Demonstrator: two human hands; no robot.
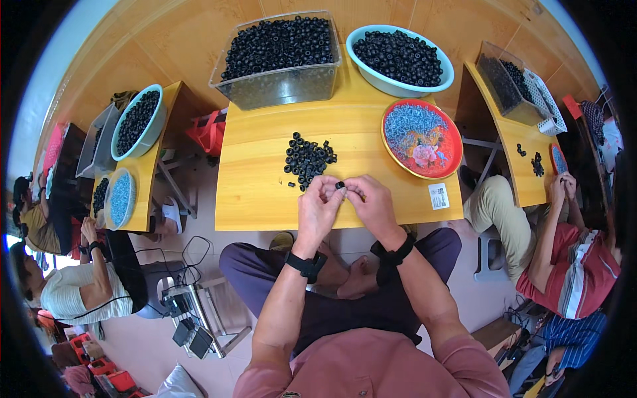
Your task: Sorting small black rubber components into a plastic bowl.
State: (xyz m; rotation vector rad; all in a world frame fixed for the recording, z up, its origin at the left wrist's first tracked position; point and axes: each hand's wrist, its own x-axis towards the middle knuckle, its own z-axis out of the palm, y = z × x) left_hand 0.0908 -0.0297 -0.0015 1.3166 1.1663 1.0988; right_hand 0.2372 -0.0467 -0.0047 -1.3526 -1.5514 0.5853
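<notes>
Close to the near edge of the table, my left hand [317,207] pinches a small round black plastic part [340,186] between thumb and fingertips. My right hand [371,202] meets it from the other side with its fingers pressed together; what they hold, if anything, is too small to make out. Just beyond my hands lies a loose pile of the same black parts [308,158], some on their sides with a hole showing. To the right, a red round tray [455,149] with a flower print carries many small bluish-silver metal pieces [413,126].
At the table's back stand a clear bin [279,89] and a light-blue basin [398,86], both full of black parts. A white label [438,196] is at the right front. Co-workers sit at side tables left [142,209] and right [514,166]. Cables and a metal stand [202,318] occupy the floor.
</notes>
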